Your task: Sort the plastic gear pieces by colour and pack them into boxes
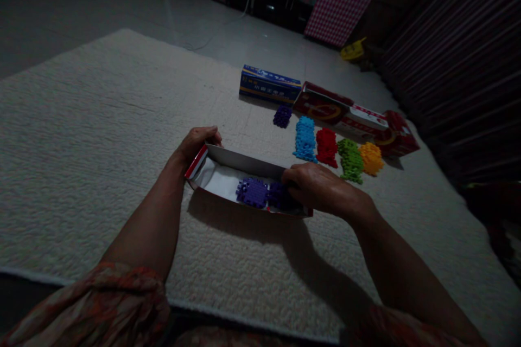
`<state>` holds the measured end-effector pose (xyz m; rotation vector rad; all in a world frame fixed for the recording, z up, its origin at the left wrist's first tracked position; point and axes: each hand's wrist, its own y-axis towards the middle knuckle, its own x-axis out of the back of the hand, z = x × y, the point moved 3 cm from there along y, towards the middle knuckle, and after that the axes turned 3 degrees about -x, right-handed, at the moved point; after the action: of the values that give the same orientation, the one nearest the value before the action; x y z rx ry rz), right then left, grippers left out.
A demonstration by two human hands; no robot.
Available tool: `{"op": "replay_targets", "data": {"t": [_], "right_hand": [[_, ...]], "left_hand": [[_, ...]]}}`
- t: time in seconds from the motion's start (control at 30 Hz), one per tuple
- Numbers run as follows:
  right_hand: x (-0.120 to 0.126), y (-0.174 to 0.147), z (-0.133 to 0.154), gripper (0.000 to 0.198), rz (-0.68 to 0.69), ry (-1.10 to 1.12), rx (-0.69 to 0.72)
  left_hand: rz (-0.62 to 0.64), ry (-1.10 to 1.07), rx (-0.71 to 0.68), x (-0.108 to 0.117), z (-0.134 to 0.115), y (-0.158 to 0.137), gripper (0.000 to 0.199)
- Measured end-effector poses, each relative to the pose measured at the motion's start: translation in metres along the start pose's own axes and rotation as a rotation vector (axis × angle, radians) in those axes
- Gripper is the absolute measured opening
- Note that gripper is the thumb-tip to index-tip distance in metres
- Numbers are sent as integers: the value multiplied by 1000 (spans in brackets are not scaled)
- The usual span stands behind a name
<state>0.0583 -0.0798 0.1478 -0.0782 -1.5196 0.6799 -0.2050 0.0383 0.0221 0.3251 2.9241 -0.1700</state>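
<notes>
A long open cardboard box (244, 161), white inside with red outer edges, sits in front of me. My left hand (198, 141) is closed around its left end. Inside lie purple interlocking blocks (253, 192), flat and notched, in the middle and right part of the box. My right hand (315, 185) reaches over the far wall at the right end, its fingers curled down onto a purple block (278, 195). The fingertips are partly hidden in shadow.
Beyond the box stand stacked blocks: purple (282, 116), light blue (305, 139), red (326, 147), green (350, 160) and yellow (371, 159). Behind them are a blue box (269, 85) and red boxes (325, 107). All rest on a cream mat (122, 119); a striped curtain (459, 38) hangs right.
</notes>
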Motion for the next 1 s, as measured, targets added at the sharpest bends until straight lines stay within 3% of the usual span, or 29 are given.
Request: {"op": "replay_targets", "data": {"t": [0.27,0.47,0.77,1.0], "right_hand": [[-4,-6,-2,18,-23,74,48],[3,-13,-7,18,-115,128,154],[-5,-8,-5,20,-48,106,117],[-6,-4,-4,20,-93,108,148]], "left_hand": [[-3,19,-3,0,0,0,29],[-8,4,-13,0,-1,-1,30],[16,-15,-3,0,0,0,29],[3,-4,-2,1,1,0,30]]}}
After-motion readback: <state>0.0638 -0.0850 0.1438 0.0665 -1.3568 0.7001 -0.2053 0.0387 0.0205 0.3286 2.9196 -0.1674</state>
